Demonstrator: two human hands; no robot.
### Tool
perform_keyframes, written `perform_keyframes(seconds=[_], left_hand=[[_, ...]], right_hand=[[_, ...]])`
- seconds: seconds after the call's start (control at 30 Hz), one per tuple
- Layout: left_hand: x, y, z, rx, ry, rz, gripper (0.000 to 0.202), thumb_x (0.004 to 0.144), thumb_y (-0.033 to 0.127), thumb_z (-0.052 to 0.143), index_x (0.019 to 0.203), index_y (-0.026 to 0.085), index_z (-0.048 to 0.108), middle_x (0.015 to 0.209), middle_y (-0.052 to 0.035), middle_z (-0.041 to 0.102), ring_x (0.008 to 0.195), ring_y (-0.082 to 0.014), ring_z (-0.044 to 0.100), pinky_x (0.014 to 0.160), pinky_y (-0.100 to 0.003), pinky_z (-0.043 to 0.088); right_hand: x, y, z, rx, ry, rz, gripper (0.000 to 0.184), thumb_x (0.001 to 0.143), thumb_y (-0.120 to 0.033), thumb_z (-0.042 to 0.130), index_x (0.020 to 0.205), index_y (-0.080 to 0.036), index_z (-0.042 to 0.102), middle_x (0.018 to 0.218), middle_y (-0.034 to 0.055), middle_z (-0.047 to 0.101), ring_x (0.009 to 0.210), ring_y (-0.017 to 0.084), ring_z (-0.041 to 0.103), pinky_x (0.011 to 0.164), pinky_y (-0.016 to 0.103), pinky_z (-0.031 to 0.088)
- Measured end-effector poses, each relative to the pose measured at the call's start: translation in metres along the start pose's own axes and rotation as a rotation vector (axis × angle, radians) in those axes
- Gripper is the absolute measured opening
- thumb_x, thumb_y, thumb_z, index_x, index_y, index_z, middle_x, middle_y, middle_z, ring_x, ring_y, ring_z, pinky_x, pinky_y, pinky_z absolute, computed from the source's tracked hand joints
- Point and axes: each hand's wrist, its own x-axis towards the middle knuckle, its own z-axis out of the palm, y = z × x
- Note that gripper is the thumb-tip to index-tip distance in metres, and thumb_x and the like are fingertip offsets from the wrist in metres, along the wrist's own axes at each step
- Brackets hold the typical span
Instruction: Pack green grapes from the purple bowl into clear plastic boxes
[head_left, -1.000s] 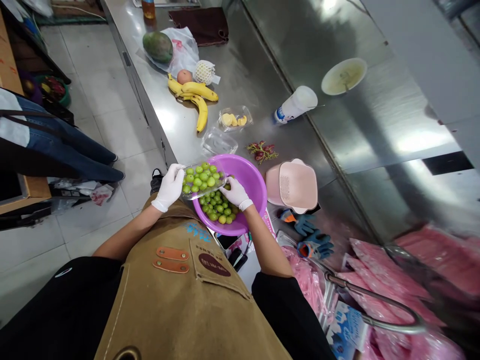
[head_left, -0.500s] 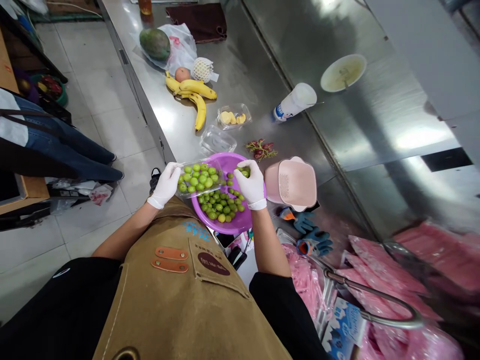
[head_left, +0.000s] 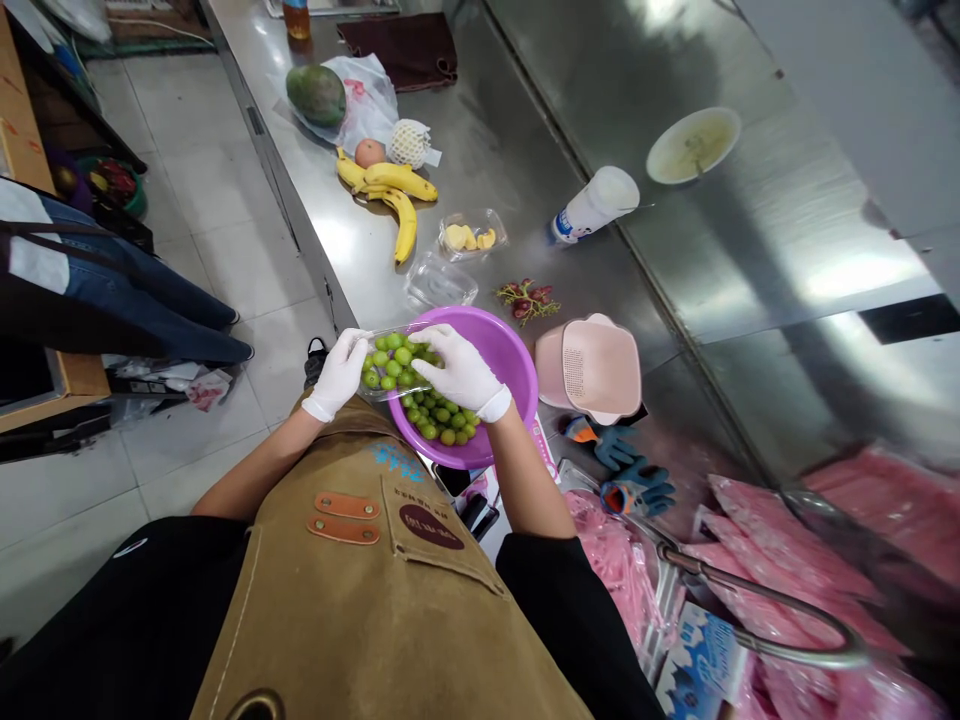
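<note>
My left hand (head_left: 339,378), in a white glove, grips the left end of a clear plastic box (head_left: 375,394). Green grapes (head_left: 390,362) fill the part of it that shows. My gloved right hand (head_left: 459,370) reaches over the box's right side, thumb and fingers curved around green grapes there; its palm side is hidden. Below the box, a purple basin (head_left: 510,350) contains more loose green grapes (head_left: 442,415). An open clear plastic box (head_left: 441,280) lies just beyond the basin.
Bananas (head_left: 403,225), a mango (head_left: 316,95), a box of cut fruit (head_left: 469,235), red grapes (head_left: 526,300) and a white bottle (head_left: 596,205) are on the steel counter. A pink strainer basket (head_left: 600,365) and blue gloves (head_left: 637,487) are at right. Another person's legs (head_left: 150,290) are at left.
My right hand has moved left from over the basin, with green grapes in its fingers, to the box. My left hand still holds the box.
</note>
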Motion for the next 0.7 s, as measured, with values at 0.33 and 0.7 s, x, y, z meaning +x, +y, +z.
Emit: perform_keyframes(seconds=[0.33, 0.7], left_hand=[[0.015, 0.002, -0.02, -0.161, 0.051, -0.081, 0.038, 0.1, 0.06, 0.062, 0.111, 0.025, 0.066, 0.11, -0.0085, 0.071, 0.101, -0.023, 0.07, 0.069, -0.029, 0.062], [0.005, 0.002, 0.001, -0.141, 0.0, 0.072, 0.035, 0.102, 0.056, 0.064, 0.112, 0.024, 0.07, 0.107, -0.0065, 0.074, 0.099, -0.0209, 0.07, 0.085, -0.033, 0.063]], right_hand=[[-0.055, 0.0, -0.005, 0.097, 0.424, 0.304, 0.026, 0.101, -0.04, 0.064, 0.118, -0.025, 0.074, 0.117, 0.0093, 0.079, 0.101, 0.027, 0.073, 0.097, 0.046, 0.061], [-0.016, -0.049, 0.048, -0.396, 0.282, 0.204, 0.027, 0.103, -0.034, 0.067, 0.126, -0.022, 0.074, 0.115, 0.0147, 0.072, 0.109, 0.034, 0.064, 0.098, 0.05, 0.055]])
